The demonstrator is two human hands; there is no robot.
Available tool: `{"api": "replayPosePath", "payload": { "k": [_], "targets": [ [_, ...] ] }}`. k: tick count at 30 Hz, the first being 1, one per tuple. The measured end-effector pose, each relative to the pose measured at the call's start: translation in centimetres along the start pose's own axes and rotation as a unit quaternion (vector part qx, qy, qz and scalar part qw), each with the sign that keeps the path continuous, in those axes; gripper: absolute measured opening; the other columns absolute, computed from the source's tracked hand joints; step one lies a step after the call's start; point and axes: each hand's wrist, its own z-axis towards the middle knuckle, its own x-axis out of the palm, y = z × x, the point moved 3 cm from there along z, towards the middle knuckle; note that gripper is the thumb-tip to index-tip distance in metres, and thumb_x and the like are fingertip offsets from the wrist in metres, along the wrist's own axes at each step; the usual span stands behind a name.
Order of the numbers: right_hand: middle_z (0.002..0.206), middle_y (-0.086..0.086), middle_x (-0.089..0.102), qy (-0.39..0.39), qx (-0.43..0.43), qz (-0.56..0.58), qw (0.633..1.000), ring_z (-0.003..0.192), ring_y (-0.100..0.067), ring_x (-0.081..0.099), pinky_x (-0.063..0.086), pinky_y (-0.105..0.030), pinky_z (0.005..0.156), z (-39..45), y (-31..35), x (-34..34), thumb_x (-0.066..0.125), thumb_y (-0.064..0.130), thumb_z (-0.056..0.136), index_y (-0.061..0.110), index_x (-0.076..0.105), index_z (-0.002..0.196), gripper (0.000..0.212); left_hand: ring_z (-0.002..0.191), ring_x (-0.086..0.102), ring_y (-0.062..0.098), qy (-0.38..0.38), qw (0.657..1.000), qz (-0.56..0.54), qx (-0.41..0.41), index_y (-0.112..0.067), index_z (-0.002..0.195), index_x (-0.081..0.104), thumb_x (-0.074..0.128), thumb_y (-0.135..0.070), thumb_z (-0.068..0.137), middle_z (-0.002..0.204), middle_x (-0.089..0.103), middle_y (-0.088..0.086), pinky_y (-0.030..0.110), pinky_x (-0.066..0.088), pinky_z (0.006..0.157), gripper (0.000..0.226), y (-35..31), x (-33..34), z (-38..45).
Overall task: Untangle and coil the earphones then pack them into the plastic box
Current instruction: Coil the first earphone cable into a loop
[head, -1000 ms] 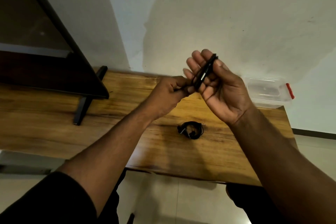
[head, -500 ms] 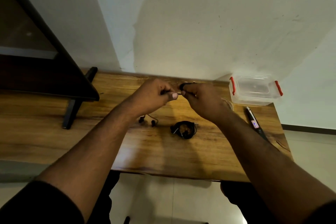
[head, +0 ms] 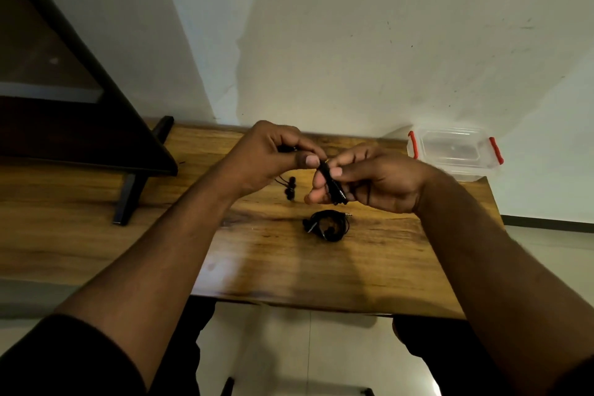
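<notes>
A: What lies in front of you, biggest thing first?

B: The long wooden table point(head: 353, 267) runs along the white wall. At its far right corner stands the clear plastic box with red clips point(head: 454, 151), lid on as far as I can tell. Near the table's middle rests one black coiled pair of earphones point(head: 326, 224), already wound, with its plug poking out to the right.

A: And your hands?

B: Your right hand point(head: 369, 182) has its fingers curled around a flattened black bundle of earphone cable point(head: 332, 185), thumb pressing it from above. Your left hand point(head: 273, 154) pinches the loose end of that cable between thumb and forefinger, just beside the bundle. Two small black earbuds point(head: 290, 187) dangle below your left hand, above the table.

A: Which step is this?

B: I judge you are coiling the second pair, nearly finished.

A: What comes next?

B: Probably wind the last length and the earbuds in so the bundle holds. The box looks closed, so you need a free hand for the clips before packing both coils.
</notes>
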Motion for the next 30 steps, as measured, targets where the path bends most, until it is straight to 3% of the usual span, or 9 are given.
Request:
{"api": "replayPosePath", "payload": {
  "k": [3,6,9,13,19,21,23,26,30],
  "targets": [
    [0.097,-0.019,0.072,0.061,-0.065,0.149,0.985,0.099,-0.028,0.069,0.051,-0.041,0.095,0.3,0.0,1.2,0.053,0.006,0.088,-0.001,0.07,0.099,0.022,0.081,0.064,0.021,-0.006,0.989,-0.147,-0.021,-0.013,0.092,0.076,0.065,-0.02,0.079,0.082,0.074,-0.001,0.032,0.048,0.071,0.019,0.1,0.6,0.1],
    [0.104,-0.02,0.071,0.082,-0.134,0.228,0.961,0.106,-0.032,0.066,0.047,-0.046,0.099,0.9,0.2,2.4,0.064,0.011,0.084,-0.001,0.068,0.106,0.025,0.069,0.064,0.013,-0.041,0.962,-0.263,-0.067,-0.006,0.087,0.074,0.058,-0.011,0.085,0.074,0.072,0.002,0.023,0.052,0.062,0.016,1.0,1.4,0.2],
    [0.104,-0.019,0.071,0.043,-0.198,0.28,0.938,0.107,-0.03,0.066,0.05,-0.043,0.096,0.9,1.1,2.8,0.058,0.01,0.085,-0.001,0.07,0.104,0.024,0.066,0.056,0.022,-0.052,0.973,-0.213,-0.079,0.0,0.088,0.068,0.058,0.001,0.087,0.076,0.063,0.016,0.032,0.047,0.062,0.009,1.7,1.9,0.1],
    [0.104,-0.018,0.071,-0.058,-0.248,0.318,0.913,0.106,-0.03,0.066,0.052,-0.041,0.095,1.0,1.5,2.3,0.046,0.01,0.088,0.0,0.071,0.1,0.029,0.041,0.044,0.011,-0.05,0.976,-0.193,-0.092,-0.013,0.07,0.066,0.06,-0.006,0.089,0.053,0.057,0.001,0.029,0.049,0.053,0.021,1.6,2.7,0.1],
    [0.107,-0.019,0.07,-0.17,-0.271,0.299,0.899,0.113,-0.033,0.062,0.045,-0.042,0.103,1.6,0.7,1.9,0.053,0.012,0.087,0.0,0.067,0.104,0.025,0.053,0.051,0.015,-0.045,0.993,-0.075,-0.077,-0.003,0.081,0.065,0.054,-0.009,0.095,0.054,0.056,-0.002,0.029,0.044,0.059,0.019,1.8,2.5,0.3],
    [0.108,-0.016,0.07,-0.217,-0.286,0.28,0.89,0.116,-0.031,0.06,0.044,-0.04,0.105,1.6,0.6,1.1,0.052,0.01,0.089,0.001,0.064,0.107,0.024,0.056,0.051,0.012,-0.011,0.998,0.0,-0.069,-0.02,0.079,0.071,0.054,-0.012,0.096,0.054,0.055,-0.002,0.029,0.044,0.063,0.026,1.9,2.9,0.2],
    [0.109,-0.014,0.07,-0.26,-0.299,0.204,0.895,0.117,-0.028,0.06,0.044,-0.039,0.105,1.4,0.5,0.3,0.05,0.007,0.093,0.003,0.064,0.109,0.021,0.058,0.052,0.014,0.018,0.995,0.047,-0.086,-0.023,0.087,0.072,0.054,-0.018,0.097,0.054,0.055,-0.005,0.033,0.047,0.066,0.022,2.2,3.3,0.2],
    [0.11,-0.011,0.07,-0.337,-0.274,-0.067,0.898,0.111,-0.017,0.064,0.049,-0.027,0.097,1.1,0.3,0.1,0.053,0.005,0.095,0.007,0.068,0.109,0.021,0.054,0.055,0.009,0.022,0.987,0.108,-0.12,-0.017,0.095,0.073,0.056,-0.024,0.095,0.055,0.059,-0.006,0.031,0.048,0.063,0.018,2.5,3.5,0.2],
    [0.071,-0.007,0.067,-0.36,-0.196,-0.423,0.808,0.058,-0.012,0.055,0.039,-0.019,0.054,1.6,-0.4,-0.2,0.055,0.012,0.095,0.0,0.07,0.089,0.021,0.068,0.064,0.008,0.018,0.966,0.224,-0.129,-0.024,0.092,0.074,0.061,-0.032,0.091,0.063,0.067,-0.005,0.041,0.047,0.092,0.015,2.6,3.3,0.1]
  ]
}}
